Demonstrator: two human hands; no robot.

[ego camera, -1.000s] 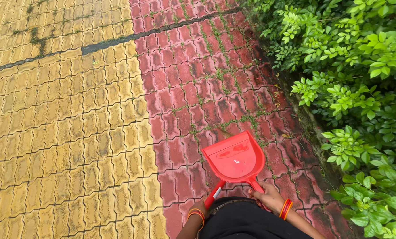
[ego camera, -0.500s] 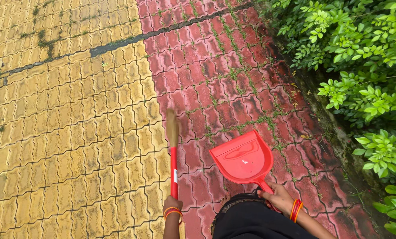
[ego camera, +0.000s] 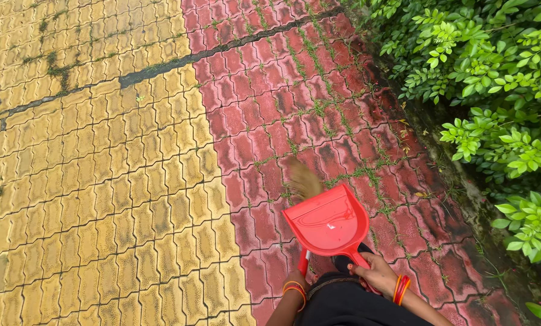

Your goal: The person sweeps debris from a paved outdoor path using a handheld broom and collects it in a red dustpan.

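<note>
My right hand (ego camera: 376,273) grips the handle of a red plastic dustpan (ego camera: 328,220), held low over the red paving with its mouth pointing away from me. My left hand (ego camera: 296,282), with bangles at the wrist, holds the red handle of a broom (ego camera: 304,262). The broom's brown bristles (ego camera: 303,180) show blurred just beyond the dustpan's far edge; most of the stick is hidden behind the pan. Black clothing fills the bottom edge between my arms.
Red interlocking pavers (ego camera: 264,108) with grass in the joints run beside yellow pavers (ego camera: 89,181) on the left. A dark crack (ego camera: 155,69) crosses both. Dense green bushes (ego camera: 500,90) and a damp soil strip border the right side.
The broom swung from the yellow pavers on the left to the right, ending behind the dustpan. My left hand moved right with it. The dustpan stayed nearly in place.
</note>
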